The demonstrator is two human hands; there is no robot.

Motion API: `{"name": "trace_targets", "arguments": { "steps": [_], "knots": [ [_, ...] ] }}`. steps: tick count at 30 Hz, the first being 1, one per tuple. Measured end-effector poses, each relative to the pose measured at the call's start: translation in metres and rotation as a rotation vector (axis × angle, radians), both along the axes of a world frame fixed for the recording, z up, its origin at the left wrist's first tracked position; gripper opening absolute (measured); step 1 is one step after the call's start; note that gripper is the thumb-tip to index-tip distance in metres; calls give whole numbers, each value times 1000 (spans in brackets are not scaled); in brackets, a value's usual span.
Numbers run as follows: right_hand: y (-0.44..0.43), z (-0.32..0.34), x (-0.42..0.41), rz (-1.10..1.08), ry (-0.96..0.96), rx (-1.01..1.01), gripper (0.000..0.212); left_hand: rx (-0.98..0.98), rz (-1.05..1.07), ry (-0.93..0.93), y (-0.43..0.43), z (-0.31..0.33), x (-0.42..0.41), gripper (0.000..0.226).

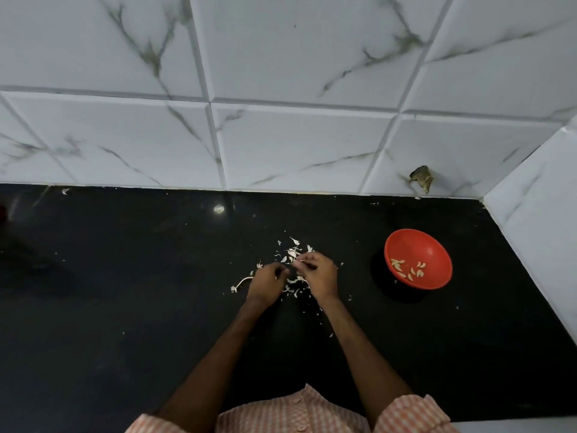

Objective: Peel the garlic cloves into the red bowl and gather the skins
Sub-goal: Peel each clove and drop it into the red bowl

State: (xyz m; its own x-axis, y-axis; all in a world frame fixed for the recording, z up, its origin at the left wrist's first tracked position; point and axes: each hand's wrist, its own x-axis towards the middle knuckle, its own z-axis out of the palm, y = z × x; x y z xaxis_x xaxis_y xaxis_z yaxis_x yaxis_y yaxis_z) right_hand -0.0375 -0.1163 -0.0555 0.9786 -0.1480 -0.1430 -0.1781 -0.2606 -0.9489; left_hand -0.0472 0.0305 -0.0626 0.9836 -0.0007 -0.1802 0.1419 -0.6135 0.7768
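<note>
My left hand [265, 284] and my right hand [318, 275] are close together over the middle of the black counter, fingers curled inward. My right hand pinches a thin pale piece of garlic skin [301, 260] at its fingertips. What my left hand holds is hidden by its fingers. White garlic skins [292, 251] lie scattered on the counter around and beyond both hands, with a dry garlic stem [241, 283] to the left. The red bowl [432, 245] stands to the right, apart from my hands, with several peeled cloves [407, 268] inside.
The black counter [125, 276] ends at a white marble-tiled wall [296, 135] behind and a tiled side wall [537, 220] on the right. A chipped hole [422, 178] marks the back wall low down. Small skin flecks lie near the back edge.
</note>
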Motion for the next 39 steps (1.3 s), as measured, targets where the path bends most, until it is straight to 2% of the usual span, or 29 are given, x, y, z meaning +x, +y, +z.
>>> {"name": "trace_targets", "arguments": {
  "steps": [3, 12, 18, 20, 26, 28, 35, 39],
  "knots": [
    [4, 5, -2, -39, -19, 33, 14, -85, -84, 43, -8, 1, -1, 22],
    [-4, 12, -11, 125, -136, -208, 11, -289, -99, 110, -17, 12, 0, 30],
    [-10, 17, -10, 293, -342, -475, 18, -146, -135, 179, -22, 10, 8, 35],
    [-13, 21, -6, 346, -353, -524, 18, -150, -138, 188, -25, 9, 10, 36],
    [-16, 27, 0, 370, -356, -565, 14, -343, -30, 165, -28, 8, 7, 37],
    [-15, 26, -1, 340, -349, -569, 11, -309, -42, 155, -29, 14, 7, 30],
    [-8, 34, 0, 340, -339, -617, 11, -153, -84, 90, -29, 14, 9, 29],
    [-2, 35, 2, 270, -283, -551, 16, -164, -44, 18, -29, 20, 8, 28]
  ]
}}
